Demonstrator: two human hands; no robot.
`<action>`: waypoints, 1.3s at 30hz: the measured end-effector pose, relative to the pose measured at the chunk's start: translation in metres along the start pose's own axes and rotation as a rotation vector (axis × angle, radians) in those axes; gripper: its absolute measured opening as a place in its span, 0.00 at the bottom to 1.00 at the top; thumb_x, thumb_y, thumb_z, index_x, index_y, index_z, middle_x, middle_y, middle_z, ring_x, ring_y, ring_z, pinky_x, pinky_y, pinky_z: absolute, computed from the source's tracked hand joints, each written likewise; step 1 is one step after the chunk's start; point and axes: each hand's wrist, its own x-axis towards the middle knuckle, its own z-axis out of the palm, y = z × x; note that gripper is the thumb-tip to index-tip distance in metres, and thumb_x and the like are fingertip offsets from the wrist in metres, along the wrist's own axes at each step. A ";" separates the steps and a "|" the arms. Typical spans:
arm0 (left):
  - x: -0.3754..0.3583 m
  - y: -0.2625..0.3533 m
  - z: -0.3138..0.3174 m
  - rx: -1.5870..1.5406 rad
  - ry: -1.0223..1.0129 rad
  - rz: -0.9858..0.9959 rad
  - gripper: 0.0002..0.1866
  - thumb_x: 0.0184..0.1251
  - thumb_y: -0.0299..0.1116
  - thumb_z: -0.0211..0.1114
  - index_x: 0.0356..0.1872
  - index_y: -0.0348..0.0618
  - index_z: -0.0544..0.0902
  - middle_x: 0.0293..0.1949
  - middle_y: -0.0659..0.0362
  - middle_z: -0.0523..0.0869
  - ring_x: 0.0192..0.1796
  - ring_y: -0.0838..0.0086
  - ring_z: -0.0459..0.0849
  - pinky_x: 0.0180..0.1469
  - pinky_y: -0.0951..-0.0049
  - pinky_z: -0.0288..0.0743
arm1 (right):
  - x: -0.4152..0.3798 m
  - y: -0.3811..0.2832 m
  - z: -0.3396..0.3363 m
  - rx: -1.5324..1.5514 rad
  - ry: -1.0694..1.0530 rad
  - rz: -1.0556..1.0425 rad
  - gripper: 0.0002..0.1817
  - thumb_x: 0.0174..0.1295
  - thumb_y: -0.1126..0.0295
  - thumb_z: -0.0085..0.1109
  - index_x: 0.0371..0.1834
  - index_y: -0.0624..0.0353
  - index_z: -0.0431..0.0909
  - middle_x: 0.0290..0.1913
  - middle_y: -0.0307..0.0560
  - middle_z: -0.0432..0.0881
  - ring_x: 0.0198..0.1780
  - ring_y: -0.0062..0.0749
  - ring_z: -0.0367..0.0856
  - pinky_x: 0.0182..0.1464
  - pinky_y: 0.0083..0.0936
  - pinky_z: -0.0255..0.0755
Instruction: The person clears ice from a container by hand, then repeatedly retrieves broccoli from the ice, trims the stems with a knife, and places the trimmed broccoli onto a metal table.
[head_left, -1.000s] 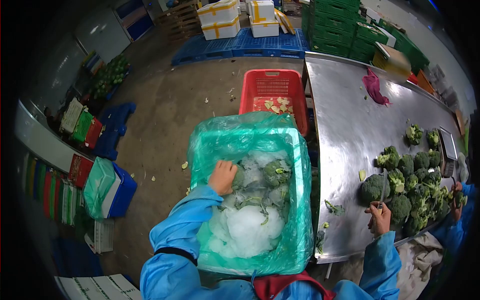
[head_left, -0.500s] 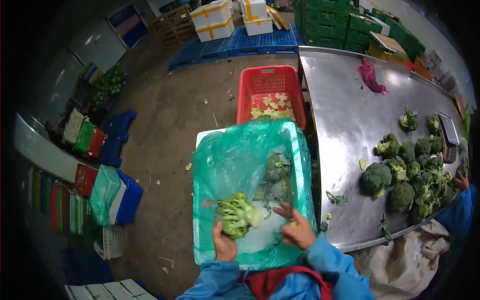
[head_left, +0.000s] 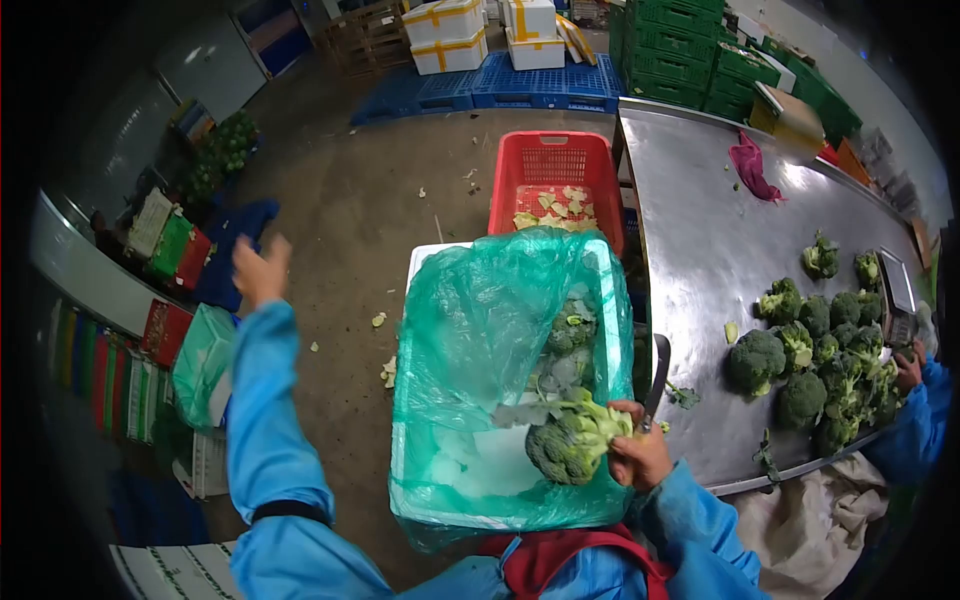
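Observation:
My right hand (head_left: 643,458) grips a broccoli head (head_left: 566,450) by its stalk, above the near part of a white foam box (head_left: 400,440) lined with green plastic film (head_left: 465,320). That same hand also holds a knife (head_left: 660,375), its dark curved blade pointing up. Out to the left, my left hand (head_left: 262,270) is stretched over the floor, slightly blurred, fingers apart and nothing seen in it. More broccoli (head_left: 572,328) lies inside the box along its right side, beside a whitish, ice-like mass (head_left: 500,455).
On the steel table (head_left: 690,260) at right are several broccoli heads (head_left: 755,360), a scale (head_left: 897,295) and a pink cloth (head_left: 752,168). Another person's hand (head_left: 910,368) is at the table's right edge. A red crate (head_left: 507,180) with leaf scraps stands beyond the box.
My left hand has let go of the broccoli and swung far out left. The broccoli has passed into my right hand, along with the knife. The view has shifted slightly.

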 end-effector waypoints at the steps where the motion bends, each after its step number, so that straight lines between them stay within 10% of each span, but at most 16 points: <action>1: 0.005 0.047 -0.039 -0.121 0.139 0.145 0.27 0.54 0.41 0.66 0.54 0.39 0.72 0.52 0.49 0.75 0.55 0.55 0.75 0.59 0.62 0.65 | -0.008 0.003 -0.007 0.004 0.018 -0.011 0.30 0.52 0.73 0.62 0.60 0.58 0.63 0.26 0.44 0.74 0.12 0.24 0.69 0.13 0.20 0.63; 4: -0.076 0.120 -0.072 -0.733 -0.455 0.557 0.21 0.52 0.27 0.65 0.49 0.39 0.75 0.49 0.53 0.77 0.52 0.64 0.77 0.55 0.69 0.70 | -0.026 0.012 -0.020 0.094 0.059 -0.021 0.29 0.52 0.73 0.62 0.58 0.59 0.63 0.29 0.47 0.75 0.11 0.26 0.68 0.12 0.20 0.63; 7: -0.240 0.105 -0.043 -0.526 -1.339 1.022 0.34 0.43 0.44 0.72 0.58 0.54 0.75 0.55 0.53 0.75 0.62 0.57 0.69 0.66 0.53 0.57 | -0.037 0.017 -0.028 0.221 0.110 -0.040 0.28 0.52 0.73 0.62 0.57 0.59 0.63 0.33 0.50 0.76 0.11 0.27 0.68 0.11 0.21 0.63; 10: -0.270 0.072 0.029 -0.207 -1.157 1.387 0.29 0.42 0.43 0.72 0.52 0.53 0.78 0.54 0.54 0.76 0.61 0.57 0.70 0.65 0.50 0.55 | -0.042 0.013 -0.039 0.144 0.172 -0.074 0.30 0.50 0.72 0.64 0.57 0.57 0.63 0.36 0.52 0.77 0.11 0.27 0.68 0.11 0.20 0.64; 14: -0.068 0.117 0.043 0.403 -0.615 0.776 0.17 0.46 0.42 0.66 0.39 0.47 0.84 0.40 0.52 0.84 0.48 0.57 0.80 0.59 0.46 0.60 | -0.049 0.011 -0.037 0.216 0.264 -0.140 0.30 0.49 0.73 0.64 0.57 0.57 0.63 0.44 0.54 0.75 0.11 0.28 0.68 0.11 0.19 0.65; 15: -0.026 0.079 0.088 0.210 -0.168 0.514 0.17 0.49 0.43 0.65 0.41 0.48 0.83 0.43 0.52 0.83 0.53 0.58 0.78 0.63 0.48 0.57 | -0.048 0.011 -0.038 0.207 0.267 -0.139 0.30 0.49 0.73 0.64 0.57 0.57 0.63 0.44 0.54 0.75 0.11 0.28 0.68 0.11 0.19 0.65; 18: 0.082 0.058 0.095 -0.991 -0.942 -0.356 0.22 0.58 0.52 0.63 0.39 0.42 0.80 0.30 0.59 0.83 0.37 0.73 0.81 0.44 0.70 0.71 | -0.052 0.020 -0.038 0.175 0.270 -0.176 0.30 0.50 0.72 0.64 0.56 0.56 0.63 0.45 0.55 0.74 0.11 0.28 0.69 0.11 0.19 0.65; 19: 0.053 0.105 0.036 -1.003 -0.837 -0.466 0.20 0.57 0.51 0.66 0.36 0.43 0.80 0.27 0.60 0.81 0.31 0.75 0.79 0.37 0.79 0.69 | -0.051 0.024 -0.037 0.195 0.264 -0.162 0.30 0.50 0.73 0.64 0.57 0.57 0.62 0.45 0.54 0.74 0.11 0.29 0.69 0.12 0.20 0.65; 22: 0.050 0.116 0.011 -0.623 -1.000 0.124 0.15 0.58 0.40 0.68 0.40 0.40 0.81 0.32 0.62 0.82 0.41 0.74 0.80 0.49 0.75 0.70 | -0.042 0.032 -0.031 0.220 0.244 -0.128 0.29 0.51 0.73 0.63 0.57 0.57 0.62 0.44 0.54 0.75 0.11 0.29 0.69 0.12 0.21 0.66; 24: 0.053 0.112 0.005 -0.944 -0.551 0.216 0.15 0.56 0.34 0.68 0.42 0.38 0.81 0.39 0.60 0.83 0.48 0.68 0.79 0.54 0.70 0.68 | -0.035 0.033 -0.024 0.192 0.233 -0.076 0.30 0.51 0.74 0.63 0.58 0.58 0.62 0.37 0.51 0.76 0.11 0.29 0.69 0.12 0.22 0.66; 26: 0.013 0.114 -0.045 -0.430 0.299 0.579 0.15 0.53 0.30 0.68 0.42 0.38 0.81 0.46 0.56 0.82 0.52 0.64 0.77 0.54 0.67 0.68 | -0.027 0.034 -0.016 0.161 0.203 -0.057 0.30 0.51 0.75 0.63 0.58 0.58 0.62 0.34 0.50 0.76 0.11 0.29 0.69 0.12 0.22 0.65; 28: -0.054 0.118 -0.088 -0.580 0.492 0.684 0.18 0.55 0.23 0.63 0.50 0.36 0.76 0.56 0.50 0.75 0.58 0.62 0.73 0.59 0.65 0.66 | -0.020 0.034 -0.006 0.098 0.176 -0.049 0.30 0.51 0.75 0.63 0.58 0.60 0.63 0.26 0.46 0.76 0.12 0.27 0.69 0.12 0.21 0.64; 31: -0.200 0.091 -0.103 -0.843 -0.569 0.517 0.36 0.46 0.33 0.69 0.60 0.37 0.67 0.61 0.49 0.68 0.63 0.60 0.67 0.65 0.62 0.57 | -0.006 0.028 0.012 -0.118 0.169 0.064 0.31 0.48 0.72 0.65 0.58 0.60 0.64 0.28 0.45 0.77 0.11 0.23 0.67 0.12 0.20 0.62; 33: -0.316 0.057 -0.086 -1.229 -1.211 -0.230 0.47 0.49 0.38 0.73 0.68 0.41 0.54 0.65 0.52 0.63 0.68 0.62 0.62 0.66 0.61 0.58 | 0.005 0.024 0.031 -0.221 0.115 0.128 0.29 0.52 0.76 0.64 0.59 0.59 0.65 0.25 0.40 0.75 0.13 0.20 0.69 0.13 0.17 0.60; 35: -0.354 0.075 -0.121 -1.629 -1.477 -0.939 0.44 0.54 0.41 0.68 0.68 0.39 0.54 0.65 0.51 0.64 0.69 0.62 0.61 0.67 0.60 0.59 | 0.015 0.018 0.048 -0.293 -0.006 0.174 0.30 0.54 0.75 0.65 0.61 0.55 0.65 0.24 0.38 0.74 0.13 0.19 0.68 0.13 0.16 0.59; 39: -0.361 0.063 -0.126 -1.645 -1.411 -1.043 0.45 0.53 0.43 0.68 0.68 0.39 0.53 0.64 0.51 0.66 0.66 0.61 0.66 0.66 0.59 0.63 | 0.029 0.015 0.078 -0.330 -0.102 0.211 0.30 0.54 0.73 0.65 0.62 0.53 0.65 0.23 0.37 0.73 0.14 0.18 0.68 0.14 0.16 0.59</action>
